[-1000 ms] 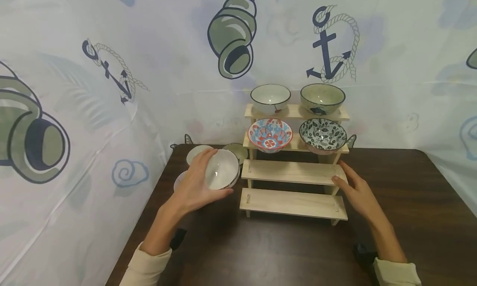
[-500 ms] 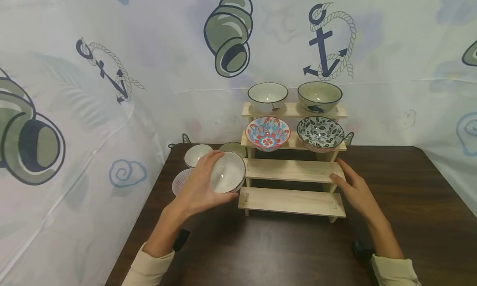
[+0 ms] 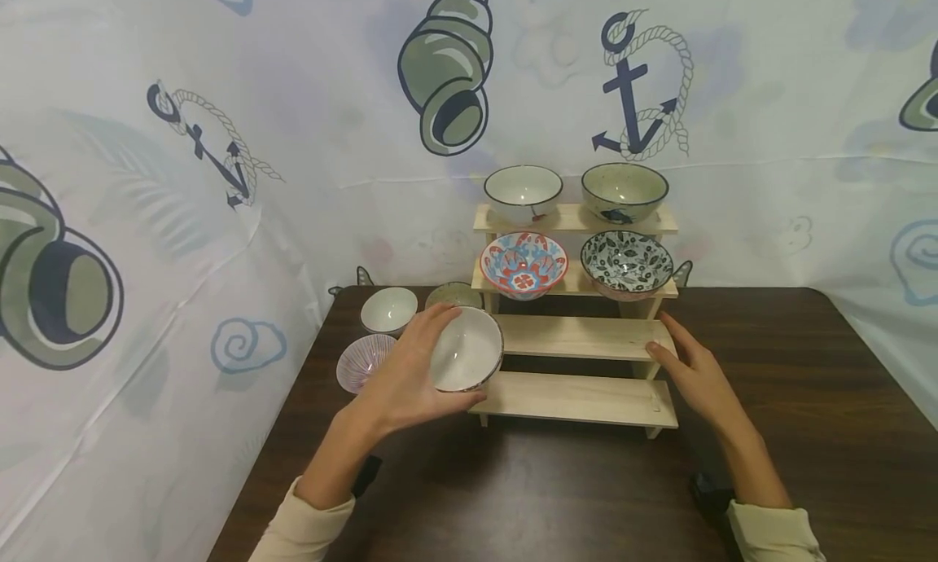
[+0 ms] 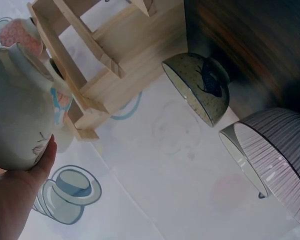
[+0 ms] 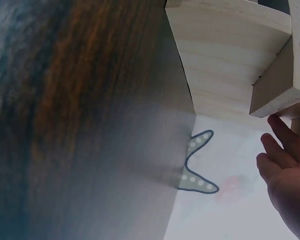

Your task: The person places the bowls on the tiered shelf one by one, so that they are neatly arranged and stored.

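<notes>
My left hand grips a white bowl with a dark rim, thumb below and fingers over the far side. The bowl overlaps the left end of a tiered wooden stand in the head view; the left wrist view shows its pale outside with a small printed motif. My right hand holds the right end of the stand's second board from the bottom, thumb on its top and fingers at its end. In the right wrist view, the fingertips meet the wood, while the thumb is hidden.
The upper tiers carry a white bowl, a green bowl, a red-and-blue bowl and a black-patterned bowl. Left of the stand on the dark table sit a striped bowl, a white bowl and a greenish bowl.
My left hand has carried the white bowl rightward and slightly nearer, over the stand's left end. The striped bowl shows more fully now. My right hand keeps its place on the stand.
</notes>
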A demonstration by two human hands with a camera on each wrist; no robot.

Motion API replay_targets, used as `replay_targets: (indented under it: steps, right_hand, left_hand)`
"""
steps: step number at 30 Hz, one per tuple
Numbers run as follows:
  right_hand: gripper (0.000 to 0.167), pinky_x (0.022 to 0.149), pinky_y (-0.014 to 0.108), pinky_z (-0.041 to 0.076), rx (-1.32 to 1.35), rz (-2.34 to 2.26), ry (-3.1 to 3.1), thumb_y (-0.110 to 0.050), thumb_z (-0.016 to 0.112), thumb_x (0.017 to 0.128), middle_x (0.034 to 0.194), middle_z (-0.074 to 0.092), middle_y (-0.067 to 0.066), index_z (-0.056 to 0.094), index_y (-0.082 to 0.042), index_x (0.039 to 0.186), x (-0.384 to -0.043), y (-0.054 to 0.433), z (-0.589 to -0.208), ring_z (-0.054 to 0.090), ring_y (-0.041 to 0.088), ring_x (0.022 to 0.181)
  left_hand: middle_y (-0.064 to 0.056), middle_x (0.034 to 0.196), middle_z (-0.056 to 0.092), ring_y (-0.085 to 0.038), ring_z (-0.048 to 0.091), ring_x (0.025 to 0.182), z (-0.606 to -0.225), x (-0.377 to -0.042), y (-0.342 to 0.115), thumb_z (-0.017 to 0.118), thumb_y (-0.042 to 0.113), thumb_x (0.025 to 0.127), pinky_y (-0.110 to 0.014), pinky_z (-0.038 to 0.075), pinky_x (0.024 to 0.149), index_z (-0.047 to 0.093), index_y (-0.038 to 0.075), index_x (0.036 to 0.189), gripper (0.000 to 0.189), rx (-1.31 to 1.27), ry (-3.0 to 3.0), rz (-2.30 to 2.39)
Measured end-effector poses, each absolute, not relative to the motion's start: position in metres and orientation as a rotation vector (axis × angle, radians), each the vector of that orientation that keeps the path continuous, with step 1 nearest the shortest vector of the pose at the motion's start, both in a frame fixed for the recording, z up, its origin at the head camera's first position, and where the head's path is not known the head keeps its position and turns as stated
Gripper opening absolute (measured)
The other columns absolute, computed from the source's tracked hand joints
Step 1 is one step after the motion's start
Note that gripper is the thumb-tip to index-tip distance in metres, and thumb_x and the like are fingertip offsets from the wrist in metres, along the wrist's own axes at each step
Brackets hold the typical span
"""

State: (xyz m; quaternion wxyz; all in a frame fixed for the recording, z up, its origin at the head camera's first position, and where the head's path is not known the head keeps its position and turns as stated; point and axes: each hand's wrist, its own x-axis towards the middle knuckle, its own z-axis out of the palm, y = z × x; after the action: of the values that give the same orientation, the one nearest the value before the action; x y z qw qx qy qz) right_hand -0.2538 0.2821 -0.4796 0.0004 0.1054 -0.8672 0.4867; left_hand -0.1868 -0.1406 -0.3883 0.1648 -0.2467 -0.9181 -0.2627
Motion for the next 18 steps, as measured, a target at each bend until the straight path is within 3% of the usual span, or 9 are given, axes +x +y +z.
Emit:
replay_targets:
  steps: [18]
  right_hand:
    - [0.078,0.115,0.075,0.027,0.315,1.519,-2.729,-0.046,0.051,0.107,0.170,0.018,0.026,0.015,-0.011,0.167,-0.255,0.282,-0.483,0.022,0.056,0.153]
  left_hand:
    - [-0.005,0.154,0.045,-0.021,0.045,0.143,-0.390,-0.189,-0.123,0.091,0.055,0.066,-0.049,0.048,0.112,0.045,0.017,0.150,0.104,-0.830,-2.588,-0.775]
